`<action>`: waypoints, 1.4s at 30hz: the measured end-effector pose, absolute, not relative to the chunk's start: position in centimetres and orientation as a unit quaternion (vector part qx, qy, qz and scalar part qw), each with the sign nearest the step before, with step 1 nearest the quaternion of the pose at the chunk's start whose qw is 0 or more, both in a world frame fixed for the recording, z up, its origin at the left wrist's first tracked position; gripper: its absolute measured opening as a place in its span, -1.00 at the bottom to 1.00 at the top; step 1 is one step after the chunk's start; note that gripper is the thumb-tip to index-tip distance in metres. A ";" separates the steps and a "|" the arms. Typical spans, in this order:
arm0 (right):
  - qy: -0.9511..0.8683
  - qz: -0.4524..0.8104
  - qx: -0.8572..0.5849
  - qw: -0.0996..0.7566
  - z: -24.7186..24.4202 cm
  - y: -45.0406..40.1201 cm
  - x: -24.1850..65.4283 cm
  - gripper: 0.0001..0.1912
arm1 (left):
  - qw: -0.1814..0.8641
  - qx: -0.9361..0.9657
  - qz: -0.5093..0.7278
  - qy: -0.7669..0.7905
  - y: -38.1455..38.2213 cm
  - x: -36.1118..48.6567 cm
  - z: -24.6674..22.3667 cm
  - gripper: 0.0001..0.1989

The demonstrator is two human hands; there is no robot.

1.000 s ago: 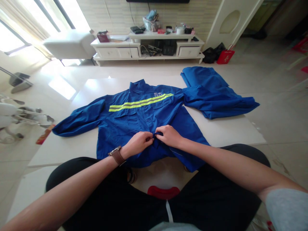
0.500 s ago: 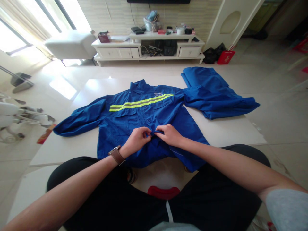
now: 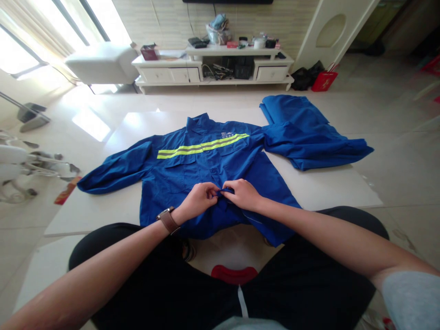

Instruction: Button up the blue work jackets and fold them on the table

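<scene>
A blue jacket [image 3: 182, 176] with a yellow and grey reflective stripe lies front side up on a white table [image 3: 330, 188], its collar away from me. My left hand [image 3: 199, 200], with a brown-strapped watch on the wrist, pinches the jacket's front edge near the hem. Right beside it, my right hand [image 3: 242, 195] grips the same edge, the fingertips of both hands nearly touching. A button shows on the front just above my hands. What lies between my fingertips is too small to make out.
Folded blue cloth [image 3: 295, 110] lies at the table's far right, by the jacket's sleeve. Beyond the table stand a white TV cabinet [image 3: 165, 74], a grey stool [image 3: 101, 64] and a red bag [image 3: 324, 80]. Something red [image 3: 233, 274] shows between my legs.
My left fingers have shifted slightly against the cloth at the front edge. The jacket lies as before.
</scene>
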State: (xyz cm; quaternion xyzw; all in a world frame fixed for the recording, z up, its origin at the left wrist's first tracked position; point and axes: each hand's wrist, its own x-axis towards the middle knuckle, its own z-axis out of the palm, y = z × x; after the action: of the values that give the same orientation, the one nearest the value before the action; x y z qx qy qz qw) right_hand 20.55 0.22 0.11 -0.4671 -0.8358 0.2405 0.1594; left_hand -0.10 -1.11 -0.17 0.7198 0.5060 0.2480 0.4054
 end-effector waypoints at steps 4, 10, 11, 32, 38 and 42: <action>-0.839 0.223 -0.474 0.146 0.3 0.1 20.5 -0.80 | 0.411 0.712 0.245 0.513 -1.0 -0.1 -0.2 -0.71; -0.836 0.208 -0.492 0.127 0.6 -0.1 20.3 -0.80 | 0.414 0.712 0.244 0.512 -1.0 -0.1 -0.2 -0.75; -0.835 0.206 -0.494 0.126 0.6 -0.1 20.3 -0.81 | 0.413 0.714 0.243 0.511 -1.0 -0.1 -0.2 -0.76; -0.787 0.160 -0.588 0.095 1.3 1.4 20.7 -0.82 | 0.449 0.721 0.206 0.486 -1.4 -0.1 -0.3 -0.79; -0.764 0.105 -0.623 0.134 4.2 3.9 23.3 -0.83 | 0.431 0.753 0.171 0.467 -1.2 -0.9 0.3 -0.34; -0.800 0.149 -0.574 0.090 4.8 4.7 25.1 -0.85 | 0.318 0.803 0.135 0.485 -1.2 -1.2 1.1 -0.64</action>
State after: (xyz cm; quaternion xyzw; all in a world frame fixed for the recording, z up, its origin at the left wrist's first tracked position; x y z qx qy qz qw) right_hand 25.08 4.67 4.76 -0.5739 -0.8001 0.1495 0.0904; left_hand -1.21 -1.18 1.13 0.8035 0.4846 0.1350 0.3184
